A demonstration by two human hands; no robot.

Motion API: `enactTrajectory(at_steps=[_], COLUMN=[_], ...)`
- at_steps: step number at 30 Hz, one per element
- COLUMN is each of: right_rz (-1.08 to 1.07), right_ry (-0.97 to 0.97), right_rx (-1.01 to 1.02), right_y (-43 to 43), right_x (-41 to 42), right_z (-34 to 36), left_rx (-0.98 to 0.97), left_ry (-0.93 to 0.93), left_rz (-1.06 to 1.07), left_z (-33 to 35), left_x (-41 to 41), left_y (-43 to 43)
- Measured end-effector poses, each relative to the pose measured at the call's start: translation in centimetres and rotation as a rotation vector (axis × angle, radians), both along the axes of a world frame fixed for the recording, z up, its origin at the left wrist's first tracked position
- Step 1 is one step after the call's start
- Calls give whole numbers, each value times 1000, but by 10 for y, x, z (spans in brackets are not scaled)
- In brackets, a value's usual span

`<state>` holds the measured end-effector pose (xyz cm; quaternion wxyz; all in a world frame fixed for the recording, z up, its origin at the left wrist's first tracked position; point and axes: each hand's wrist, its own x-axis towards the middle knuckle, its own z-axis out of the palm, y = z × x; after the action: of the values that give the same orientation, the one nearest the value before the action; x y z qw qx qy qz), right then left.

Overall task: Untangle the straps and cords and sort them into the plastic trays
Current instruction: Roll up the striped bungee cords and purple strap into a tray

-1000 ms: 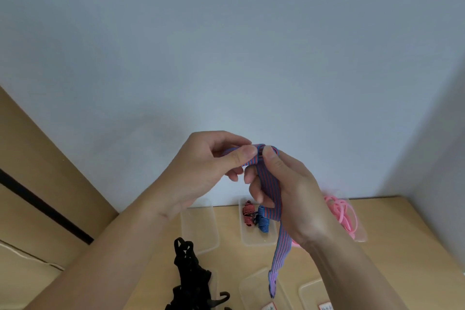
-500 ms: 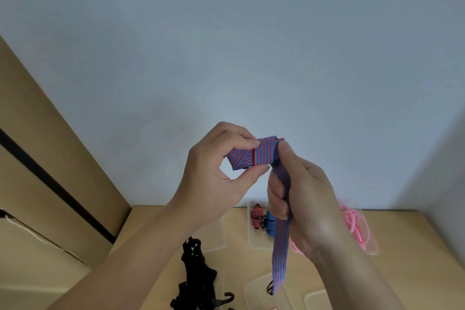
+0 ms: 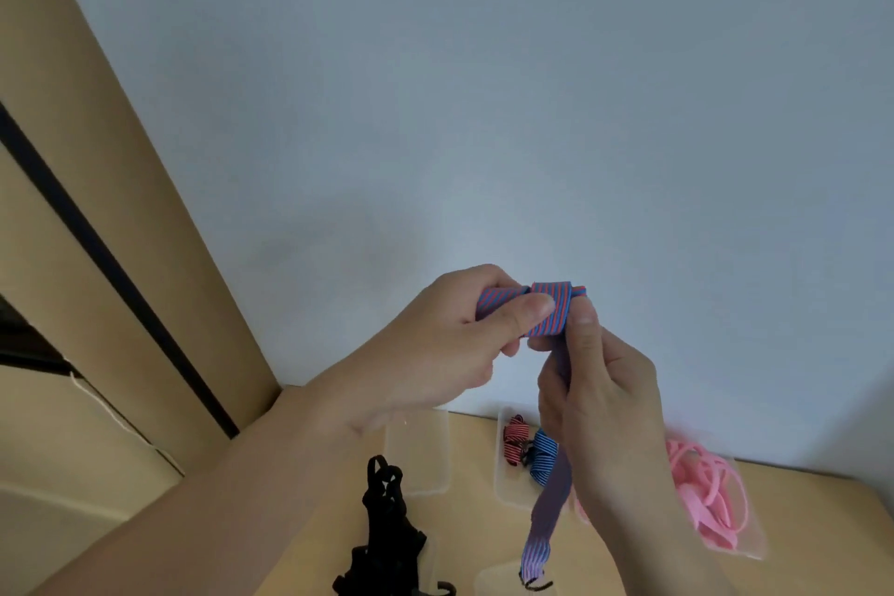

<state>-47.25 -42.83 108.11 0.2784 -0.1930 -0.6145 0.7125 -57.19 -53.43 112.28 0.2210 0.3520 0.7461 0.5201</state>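
Rolling looks like the step in hand: the left hand (image 3: 435, 353) pinches the wound part of the striped strap (image 3: 551, 310) between its fingers (image 3: 529, 307). The right hand (image 3: 604, 392) grips the tail just below, thumb against the roll. The tail hangs from the fingers towards the worktop (image 3: 798, 513). The next move calls for winding in the rest without letting the roll slacken. It then goes down into the tray (image 3: 508, 496) below the fingers, beside the rolled straps (image 3: 542, 455).
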Motion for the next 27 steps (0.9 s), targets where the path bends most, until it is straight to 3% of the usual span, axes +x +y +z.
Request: enactTrajectory(at_steps=[4,9,10,12,15,17,21,24,27], right_rz=[35,147,161,188,202,187,149,156,222], right_ry=[-42,-98,-124,-133,-97,-85,-56,-72,-126], right_rx=[-228,-342,-337,-319,-209,-53,109,-46,-327], right_y=[-8,-4,-2,1,3,5,9,8,8], right_x=[-5,-10,-10,-11,-9,-9,-11,-12,-12], right_z=[-4,0,0,-1,-5,-7,-7,-9,-7], left_rx=[39,-12,-23,-41,-96,-38,52,135,109], left_ry=[298,980,1038,884,306,35,-39,222,899], left_rz=[75,59,48,12,-23,28,136,250,282], left_z=[-14,-42,-46,-42,-32,-27,-28,-40,-60], left_x=[4,4,3,2,-1,-4,0,4,8], left_y=[7,6,5,0,-8,-13,-10,-2,3])
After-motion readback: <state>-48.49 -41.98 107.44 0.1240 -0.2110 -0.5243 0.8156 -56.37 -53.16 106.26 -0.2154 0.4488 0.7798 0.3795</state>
